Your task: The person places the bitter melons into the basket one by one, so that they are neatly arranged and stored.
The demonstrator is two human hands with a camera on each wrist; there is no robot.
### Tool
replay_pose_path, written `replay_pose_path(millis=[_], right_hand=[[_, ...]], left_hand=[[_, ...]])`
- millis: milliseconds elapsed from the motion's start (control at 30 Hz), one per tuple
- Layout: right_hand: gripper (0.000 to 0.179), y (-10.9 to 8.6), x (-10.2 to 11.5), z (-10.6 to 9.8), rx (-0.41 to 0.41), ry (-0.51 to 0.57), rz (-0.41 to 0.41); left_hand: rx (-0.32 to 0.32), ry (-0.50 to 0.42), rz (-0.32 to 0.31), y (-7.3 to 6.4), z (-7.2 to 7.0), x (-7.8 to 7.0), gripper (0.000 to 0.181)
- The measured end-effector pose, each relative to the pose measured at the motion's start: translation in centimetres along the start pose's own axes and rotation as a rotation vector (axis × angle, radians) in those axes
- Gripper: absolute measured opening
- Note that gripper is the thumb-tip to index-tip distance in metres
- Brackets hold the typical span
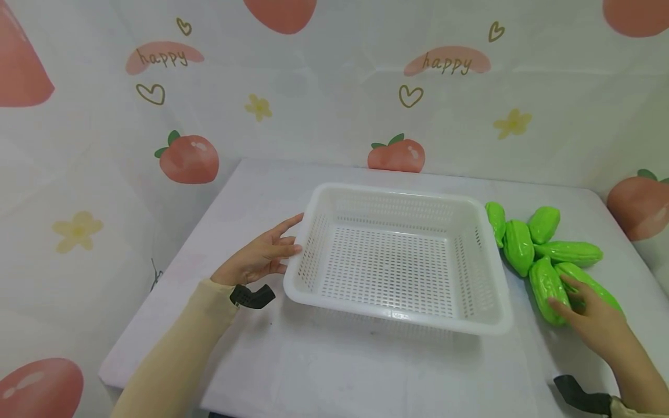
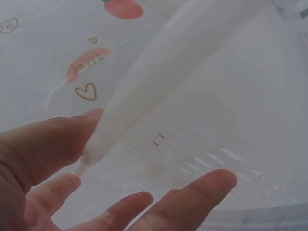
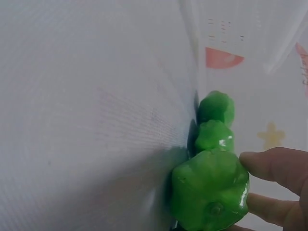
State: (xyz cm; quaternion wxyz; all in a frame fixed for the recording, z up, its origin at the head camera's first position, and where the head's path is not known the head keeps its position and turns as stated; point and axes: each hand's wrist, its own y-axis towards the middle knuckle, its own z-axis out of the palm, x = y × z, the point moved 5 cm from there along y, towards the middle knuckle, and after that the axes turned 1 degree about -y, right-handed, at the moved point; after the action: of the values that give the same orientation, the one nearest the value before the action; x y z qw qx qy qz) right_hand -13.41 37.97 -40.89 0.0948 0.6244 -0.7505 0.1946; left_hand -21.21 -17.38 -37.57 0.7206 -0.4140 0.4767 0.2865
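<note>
A white plastic basket (image 1: 387, 270) with slotted walls sits on the table, its inside bare. My left hand (image 1: 263, 255) is at its left side, fingers spread and fairly straight, tips right at the rim. In the left wrist view, the thumb (image 2: 53, 144) meets the basket's edge while the other fingers lie loose beside the wall. Right of the basket, my right hand (image 1: 596, 319) holds a shiny green ridged bitter melon (image 1: 546, 290), thumb on one side and fingers on the other. The right wrist view shows that bitter melon (image 3: 211, 192) end-on, against the tabletop.
Several more green bitter melons (image 1: 518, 247) lie in a cluster, the leftmost close to the basket's right wall. A white cloth covers the table (image 1: 334, 371). Behind it hangs a backdrop (image 1: 324, 69) printed with peaches, hearts and flowers. Black straps are on both wrists.
</note>
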Motion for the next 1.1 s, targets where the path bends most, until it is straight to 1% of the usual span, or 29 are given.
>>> replay_pose_path(millis=[133, 267, 400, 533, 633, 867, 967, 1100], right_hand=[[0.078, 0.0, -0.16, 0.07, 0.016, 0.001, 0.008], [0.081, -0.03, -0.32, 0.13, 0.023, 0.003, -0.005], [0.086, 0.0, -0.52, 0.31, 0.04, -0.001, -0.008], [0.092, 0.02, -0.77, 0.56, 0.073, 0.001, 0.024], [0.094, 0.06, -0.63, 0.56, 0.077, 0.002, 0.03], [0.097, -0.1, -0.33, 0.47, 0.102, -0.004, 0.048], [0.096, -0.17, -0.31, 0.4, 0.089, -0.004, 0.039], [0.087, -0.41, -0.19, 0.09, 0.007, 0.003, -0.008]], left_hand=[[0.002, -0.012, -0.007, -0.01, 0.03, -0.01, 0.078], [0.0, -0.023, -0.01, 0.09, 0.03, 0.02, 0.078], [0.004, -0.017, -0.002, 0.16, 0.03, -0.02, 0.078], [-0.004, 0.011, 0.007, 0.19, -0.02, -0.09, 0.079], [-0.012, 0.03, 0.011, 0.15, -0.07, -0.18, 0.08], [-0.014, 0.029, 0.01, 0.12, -0.1, -0.3, 0.081], [-0.012, 0.028, 0.007, 0.08, -0.04, -0.32, 0.081], [-0.012, 0.028, 0.004, 0.02, 0.07, -0.36, 0.081]])
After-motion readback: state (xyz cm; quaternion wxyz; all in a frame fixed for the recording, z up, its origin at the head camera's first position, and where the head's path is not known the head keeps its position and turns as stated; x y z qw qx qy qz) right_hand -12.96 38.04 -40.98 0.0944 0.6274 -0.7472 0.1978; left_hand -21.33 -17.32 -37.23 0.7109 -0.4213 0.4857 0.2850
